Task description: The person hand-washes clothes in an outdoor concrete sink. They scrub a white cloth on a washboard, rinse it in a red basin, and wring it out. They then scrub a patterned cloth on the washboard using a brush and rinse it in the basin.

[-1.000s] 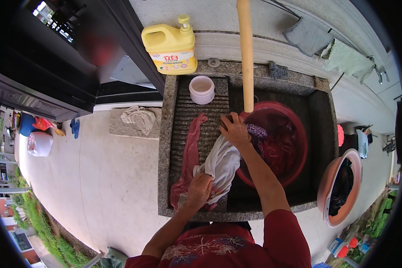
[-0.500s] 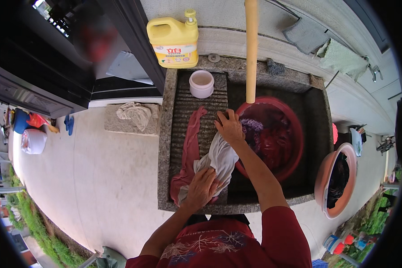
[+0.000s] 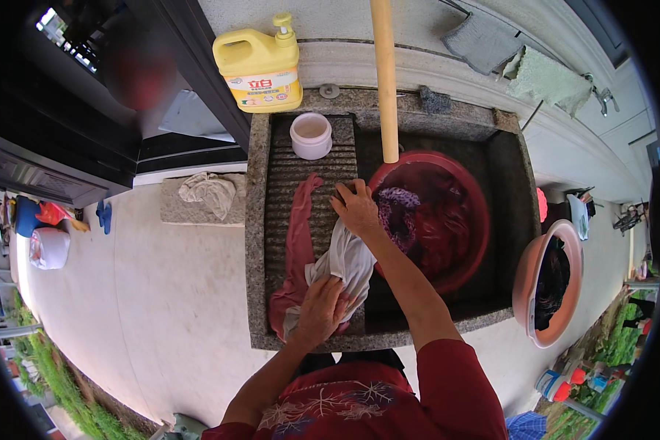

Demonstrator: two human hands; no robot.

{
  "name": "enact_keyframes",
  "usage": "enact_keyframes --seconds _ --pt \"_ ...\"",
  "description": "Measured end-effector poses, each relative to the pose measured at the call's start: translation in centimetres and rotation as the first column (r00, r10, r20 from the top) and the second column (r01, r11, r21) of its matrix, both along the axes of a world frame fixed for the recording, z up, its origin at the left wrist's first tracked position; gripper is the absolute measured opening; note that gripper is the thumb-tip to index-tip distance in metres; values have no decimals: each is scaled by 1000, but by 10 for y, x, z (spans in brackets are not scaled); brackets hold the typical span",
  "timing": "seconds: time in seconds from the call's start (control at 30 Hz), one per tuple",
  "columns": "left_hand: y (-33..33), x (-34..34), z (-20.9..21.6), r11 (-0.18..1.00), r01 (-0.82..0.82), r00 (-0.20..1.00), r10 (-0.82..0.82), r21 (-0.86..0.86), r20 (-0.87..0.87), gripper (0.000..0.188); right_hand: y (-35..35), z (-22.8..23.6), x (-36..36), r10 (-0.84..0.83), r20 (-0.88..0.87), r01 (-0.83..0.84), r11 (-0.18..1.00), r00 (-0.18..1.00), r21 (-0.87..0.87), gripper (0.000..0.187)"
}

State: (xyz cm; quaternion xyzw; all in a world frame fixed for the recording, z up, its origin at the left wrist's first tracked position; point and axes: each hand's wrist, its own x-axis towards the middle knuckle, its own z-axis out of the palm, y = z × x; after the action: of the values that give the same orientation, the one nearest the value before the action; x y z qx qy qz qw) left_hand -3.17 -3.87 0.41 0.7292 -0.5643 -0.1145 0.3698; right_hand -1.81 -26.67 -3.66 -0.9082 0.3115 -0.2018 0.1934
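A wet white garment (image 3: 350, 258) lies bunched along the right edge of the ribbed stone washboard (image 3: 282, 158). My left hand (image 3: 321, 308) curls its fingers round the garment's near part, close to the sink's front edge. At the far end, my right hand (image 3: 358, 210) grips the same cloth beside the red basin. A dusty-pink cloth (image 3: 301, 235) is stretched along the washboard to the left, its near end partly beneath the white garment. The red basin (image 3: 479, 253) holds water with dark red clothes (image 3: 440, 227) and a purple patterned cloth (image 3: 397, 209).
A lilac tub (image 3: 312, 147) stands at the washboard's far end, with a yellow pump jug (image 3: 260, 73) behind it. A tan pipe (image 3: 386, 88) hangs over the stone sink (image 3: 257, 264). To the right is a pink basin (image 3: 568, 293) with dark clothes. A pale cloth (image 3: 207, 192) rests on a stone slab.
The whole view has shifted slightly, so the sink sits further left. My left hand's fingers have curled in, gathering the white garment. My right hand keeps its place at the far end.
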Motion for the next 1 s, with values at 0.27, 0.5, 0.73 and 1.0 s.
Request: enact_keyframes --seconds 0.27,0.5,0.73,1.0 --pt "-3 6 6 999 33 999 -33 -2 -28 40 32 18 -70 260 116 -242 959 959 -148 48" --pt "-15 11 12 988 123 941 -145 -90 -306 41 -26 -79 -97 -166 -134 150 981 977 -123 41" --pt "9 49 16 866 -432 900 399 250 173 39 -43 -79 -129 -262 -20 256 918 965 304 37" --pt "12 2 17 962 -180 983 185 206 -5 30 79 47 -16 666 103 -669 743 739 -6 45"
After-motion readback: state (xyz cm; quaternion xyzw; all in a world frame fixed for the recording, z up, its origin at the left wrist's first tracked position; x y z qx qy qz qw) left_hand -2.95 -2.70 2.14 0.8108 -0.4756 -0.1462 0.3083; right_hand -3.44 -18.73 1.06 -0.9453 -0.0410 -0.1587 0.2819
